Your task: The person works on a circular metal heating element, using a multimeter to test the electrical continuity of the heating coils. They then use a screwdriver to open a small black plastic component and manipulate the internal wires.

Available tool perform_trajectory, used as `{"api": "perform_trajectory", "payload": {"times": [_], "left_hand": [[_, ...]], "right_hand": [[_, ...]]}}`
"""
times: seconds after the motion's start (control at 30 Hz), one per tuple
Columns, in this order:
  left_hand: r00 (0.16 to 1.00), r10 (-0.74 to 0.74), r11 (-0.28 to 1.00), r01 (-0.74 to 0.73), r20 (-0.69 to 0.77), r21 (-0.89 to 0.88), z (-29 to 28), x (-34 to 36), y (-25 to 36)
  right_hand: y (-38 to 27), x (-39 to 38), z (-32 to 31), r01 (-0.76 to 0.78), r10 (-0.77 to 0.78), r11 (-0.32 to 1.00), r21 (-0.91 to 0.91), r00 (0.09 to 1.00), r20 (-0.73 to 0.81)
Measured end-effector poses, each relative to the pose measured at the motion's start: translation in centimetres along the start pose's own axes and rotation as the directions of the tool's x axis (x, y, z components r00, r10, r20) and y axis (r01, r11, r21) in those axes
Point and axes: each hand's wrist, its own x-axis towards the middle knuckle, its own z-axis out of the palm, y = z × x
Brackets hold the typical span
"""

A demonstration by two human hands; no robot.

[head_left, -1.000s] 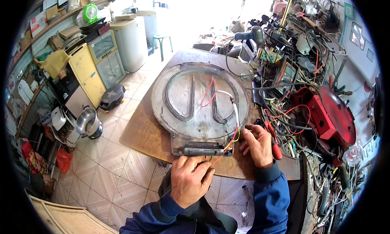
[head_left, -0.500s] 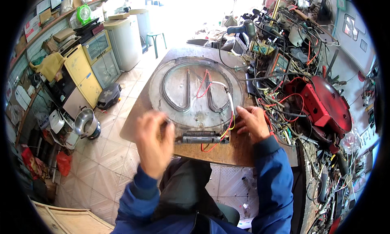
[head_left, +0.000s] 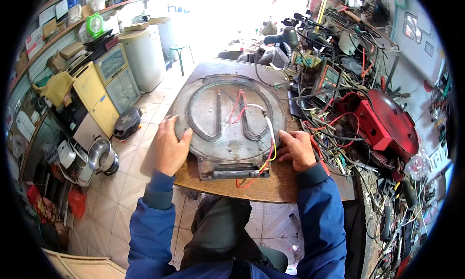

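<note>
A round metal heating plate (head_left: 230,150) lies on the wooden table in front of me, with a looped heating element (head_left: 217,115) on it. Red and white wires (head_left: 268,125) run over its right part down to a hinge-like bracket (head_left: 227,174) on the near edge. My left hand (head_left: 170,147) grips the plate's left rim, thumb on top and fingers along the side. At the right rim, beside the wires, my right hand (head_left: 296,150) has its fingers bent against the plate; some fingertips are hidden.
Tangled cables and tools crowd the right side, with a red round appliance shell (head_left: 387,126) among them. A heat gun-like tool (head_left: 286,38) lies at the table's far right. On the tiled floor to the left stand a steel pot (head_left: 100,153) and a dark case (head_left: 128,122).
My left hand has moved left and back from the plate's near edge to its left rim. The plate sits slightly nearer and further left. My right hand remains by the right rim.
</note>
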Motion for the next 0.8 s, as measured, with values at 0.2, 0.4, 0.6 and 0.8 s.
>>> {"api": "perform_trajectory", "payload": {"times": [0.2, 0.4, 0.6, 0.8], "left_hand": [[1.0, 0.014, 0.999, -0.014, 0.008, 0.032, -0.1, 0.0, -0.1], [1.0, -0.024, 1.0, 0.025, 0.017, -0.017, -0.3, 0.0, -0.2], [1.0, 0.013, 1.0, -0.014, 0.006, 0.012, 0.4, 0.0, -1.1], [1.0, 0.008, 1.0, -0.008, 0.013, -0.004, 0.0, 0.0, -0.8]], "right_hand": [[-2.5, -1.0, -4.0, 0.184, -0.19, 0.973, -0.142, 0.981, -0.034], [-6.2, -1.2, -10.2, 0.328, -0.416, 0.89, -0.317, 0.869, -0.268], [-6.0, -0.7, -12.1, 0.263, -0.438, 0.806, -0.53, 0.867, -0.237], [-5.3, -0.5, -12.8, 0.289, -0.499, 0.68, -0.674, 0.855, -0.138]]}}
